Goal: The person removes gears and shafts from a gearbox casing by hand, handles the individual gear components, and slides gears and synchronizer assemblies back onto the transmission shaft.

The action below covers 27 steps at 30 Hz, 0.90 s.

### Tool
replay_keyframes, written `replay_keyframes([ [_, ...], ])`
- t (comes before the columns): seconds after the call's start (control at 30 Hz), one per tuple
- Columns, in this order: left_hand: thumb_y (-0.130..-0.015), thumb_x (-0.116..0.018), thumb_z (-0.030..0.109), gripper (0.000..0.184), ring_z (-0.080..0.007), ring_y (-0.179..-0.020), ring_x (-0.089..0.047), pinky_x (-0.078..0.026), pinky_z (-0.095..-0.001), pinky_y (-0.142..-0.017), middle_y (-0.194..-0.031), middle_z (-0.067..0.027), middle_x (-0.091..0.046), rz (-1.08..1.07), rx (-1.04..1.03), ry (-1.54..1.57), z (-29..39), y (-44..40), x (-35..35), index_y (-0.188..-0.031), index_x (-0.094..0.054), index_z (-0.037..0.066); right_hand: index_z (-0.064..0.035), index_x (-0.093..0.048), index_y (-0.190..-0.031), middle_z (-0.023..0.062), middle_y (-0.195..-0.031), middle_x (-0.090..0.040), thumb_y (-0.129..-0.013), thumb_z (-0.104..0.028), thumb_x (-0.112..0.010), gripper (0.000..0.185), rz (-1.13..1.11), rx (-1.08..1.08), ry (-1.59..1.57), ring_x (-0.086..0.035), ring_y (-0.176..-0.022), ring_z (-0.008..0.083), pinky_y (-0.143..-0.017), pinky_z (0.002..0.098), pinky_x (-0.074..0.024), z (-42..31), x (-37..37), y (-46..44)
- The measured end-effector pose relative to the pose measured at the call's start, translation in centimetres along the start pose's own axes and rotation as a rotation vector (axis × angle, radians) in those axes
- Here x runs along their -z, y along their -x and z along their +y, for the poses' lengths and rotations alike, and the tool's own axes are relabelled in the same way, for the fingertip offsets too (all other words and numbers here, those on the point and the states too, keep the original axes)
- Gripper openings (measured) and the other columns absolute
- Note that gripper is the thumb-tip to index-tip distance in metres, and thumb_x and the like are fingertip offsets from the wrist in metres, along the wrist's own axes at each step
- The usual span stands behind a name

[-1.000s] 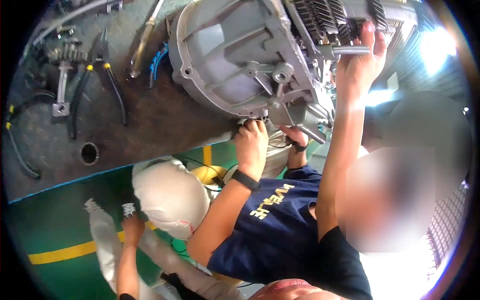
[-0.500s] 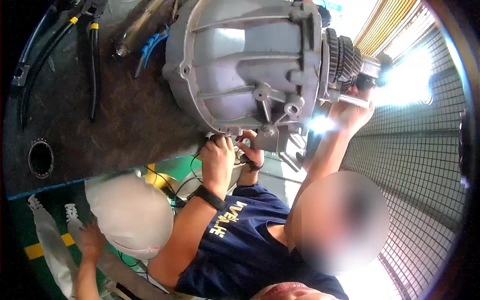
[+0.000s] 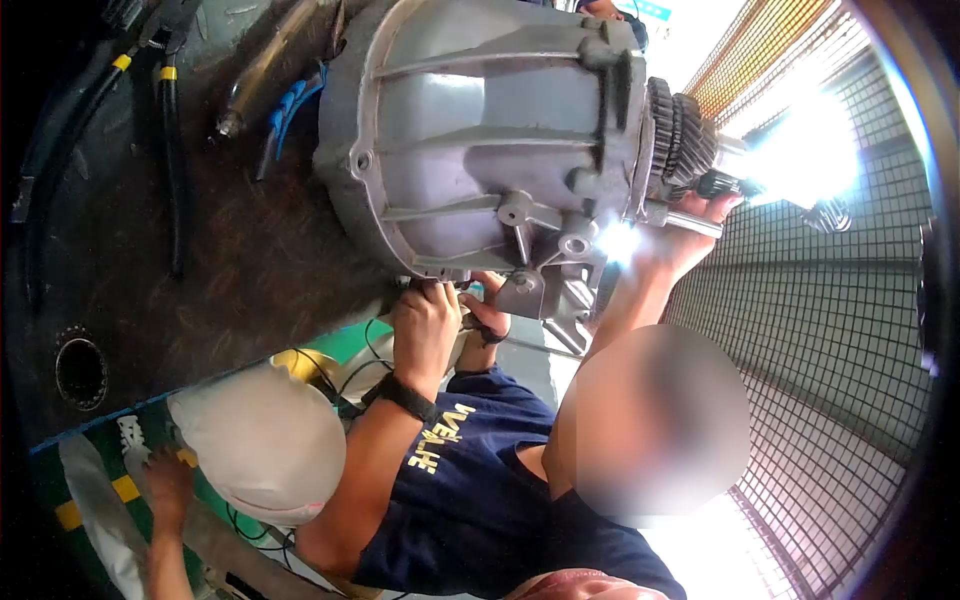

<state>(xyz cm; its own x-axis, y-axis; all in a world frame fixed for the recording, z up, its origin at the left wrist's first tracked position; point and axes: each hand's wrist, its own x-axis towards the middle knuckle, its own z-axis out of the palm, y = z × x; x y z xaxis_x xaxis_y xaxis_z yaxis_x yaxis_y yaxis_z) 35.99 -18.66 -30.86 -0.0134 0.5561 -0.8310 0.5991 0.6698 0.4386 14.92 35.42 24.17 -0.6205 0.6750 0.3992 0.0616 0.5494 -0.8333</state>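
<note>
Neither my left hand nor my right hand can be made out. Filling the upper middle is a grey gearbox housing (image 3: pixel 450 140) on a dark tabletop (image 3: pixel 240 230), seen sideways. Dark gears (image 3: pixel 682 130) on a shaft stick out of its right end. A co-worker in a navy shirt (image 3: pixel 470 460) has a hand with a black watch (image 3: pixel 425 325) at the housing's lower edge. Beside it is a hand with a dark wristband (image 3: pixel 488 305), partly hidden. Another person's hand (image 3: pixel 700 215) is by the gears and a metal rod (image 3: pixel 690 220). What these fingers grip is hidden.
Black-handled pliers (image 3: pixel 170 160), a brass-coloured rod (image 3: pixel 260 75) and a blue-handled tool (image 3: pixel 285 115) lie on the tabletop. A person in a pale cap (image 3: pixel 260 440) is at lower left. Mesh fencing (image 3: pixel 830 350) stands at the right. Part of a hand (image 3: pixel 603 9) shows at the top edge.
The view has shifted slightly, so the housing, people and tools appear further left. The co-worker's hands remain at the housing's edge, and the other hand stays by the gears.
</note>
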Motion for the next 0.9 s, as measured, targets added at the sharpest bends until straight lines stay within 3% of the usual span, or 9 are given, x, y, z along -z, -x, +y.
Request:
replay_keyframes([
  [0.07, -0.101, -0.048, 0.033, 0.051, -0.0340, -0.126, -0.055, -0.039, -0.0500, -0.108, -0.138, -0.0157, -0.057, -0.004, 0.003, -0.001, 0.4, 0.1, -0.7, -0.141, -0.049, 0.003, -0.0125, -0.058, -0.125, 0.0058, -0.113, -0.066, -0.099, -0.043, -0.059, 0.040, 0.030, -0.040, -0.003, -0.064, -0.100, 0.0191, -0.084, 0.0354, -0.0551, -0.1, -0.2, 0.2],
  [0.13, -0.100, -0.049, 0.032, 0.050, -0.0347, -0.125, -0.055, -0.039, -0.0503, -0.108, -0.139, -0.0163, -0.056, 0.068, -0.047, -0.031, 0.0, -0.1, -1.9, -0.140, -0.050, 0.002, -0.0090, -0.059, -0.126, 0.0083, -0.120, -0.065, -0.099, -0.046, -0.058, 0.046, -0.013, 0.005, 0.036, -0.061, -0.110, 0.0259, -0.100, 0.0466, -0.0471, -0.6, -1.3, 0.8],
  [0.27, -0.099, -0.049, 0.031, 0.048, -0.0356, -0.125, -0.056, -0.039, -0.0508, -0.108, -0.141, -0.0173, -0.055, 0.173, -0.108, -0.073, -1.0, 0.4, -2.7, -0.138, -0.051, 0.001, -0.0075, -0.059, -0.127, 0.0113, -0.124, -0.065, -0.100, -0.041, -0.058, 0.043, 0.007, -0.022, -0.005, -0.059, -0.117, 0.0283, -0.103, 0.0482, -0.0454, -1.1, -2.7, 1.6],
  [0.33, -0.098, -0.051, 0.031, 0.051, -0.0362, -0.125, -0.056, -0.039, -0.0517, -0.108, -0.141, -0.0189, -0.055, -0.038, 0.074, 0.055, -0.3, -0.2, 0.0, -0.140, -0.050, 0.002, -0.0070, -0.059, -0.127, 0.0120, -0.125, -0.064, -0.100, -0.040, -0.058, 0.042, -0.013, -0.018, -0.026, -0.059, -0.117, 0.0289, -0.104, 0.0483, -0.0452, -1.0, -2.0, 1.3],
  [0.43, -0.097, -0.052, 0.030, 0.052, -0.0361, -0.128, -0.054, -0.038, -0.0522, -0.109, -0.140, -0.0202, -0.055, -0.056, 0.058, 0.074, -0.2, 0.1, 0.9, -0.142, -0.049, 0.002, -0.0064, -0.059, -0.125, 0.0136, -0.124, -0.065, -0.101, -0.037, -0.057, 0.039, 0.042, -0.022, -0.029, -0.060, -0.116, 0.0293, -0.104, 0.0485, -0.0450, -1.0, -2.5, 1.4],
  [0.53, -0.097, -0.053, 0.030, 0.052, -0.0354, -0.130, -0.052, -0.038, -0.0522, -0.109, -0.140, -0.0193, -0.055, 0.016, 0.108, 0.045, 0.0, -0.4, -0.7, -0.142, -0.049, 0.002, -0.0066, -0.060, -0.124, 0.0138, -0.121, -0.066, -0.101, -0.034, -0.057, 0.036, 0.131, 0.009, 0.030, -0.061, -0.113, 0.0279, -0.103, 0.0471, -0.0468, -0.7, -2.5, 1.4],
  [0.6, -0.098, -0.053, 0.031, 0.053, -0.0351, -0.130, -0.052, -0.038, -0.0515, -0.110, -0.140, -0.0185, -0.055, -0.014, 0.116, 0.073, 0.2, -0.1, 0.6, -0.142, -0.048, 0.002, -0.0072, -0.061, -0.120, 0.0123, -0.117, -0.068, -0.101, -0.033, -0.057, 0.032, 0.011, -0.002, 0.032, -0.063, -0.108, 0.0253, -0.099, 0.0448, -0.0501, -0.8, -1.9, 1.5],
  [0.77, -0.098, -0.053, 0.034, 0.054, -0.0339, -0.128, -0.053, -0.039, -0.0487, -0.109, -0.139, -0.0167, -0.055, 0.095, 0.066, 0.041, -1.1, -0.2, -3.1, -0.141, -0.048, 0.002, -0.0083, -0.063, -0.114, 0.0092, -0.107, -0.070, -0.102, -0.032, -0.056, 0.027, 0.056, 0.038, 0.083, -0.065, -0.100, 0.0224, -0.093, 0.0430, -0.0530, -2.5, -2.8, 1.6],
  [0.9, -0.097, -0.057, 0.031, 0.052, -0.0328, -0.125, -0.055, -0.041, -0.0461, -0.107, -0.138, -0.0164, -0.056, 0.069, 0.078, 0.091, -0.6, 0.6, -0.7, -0.139, -0.050, 0.000, -0.0096, -0.065, -0.110, 0.0075, -0.100, -0.071, -0.102, -0.031, -0.056, 0.025, -0.023, -0.021, -0.005, -0.066, -0.095, 0.0218, -0.091, 0.0436, -0.0539, -3.2, -2.2, 1.3],
])
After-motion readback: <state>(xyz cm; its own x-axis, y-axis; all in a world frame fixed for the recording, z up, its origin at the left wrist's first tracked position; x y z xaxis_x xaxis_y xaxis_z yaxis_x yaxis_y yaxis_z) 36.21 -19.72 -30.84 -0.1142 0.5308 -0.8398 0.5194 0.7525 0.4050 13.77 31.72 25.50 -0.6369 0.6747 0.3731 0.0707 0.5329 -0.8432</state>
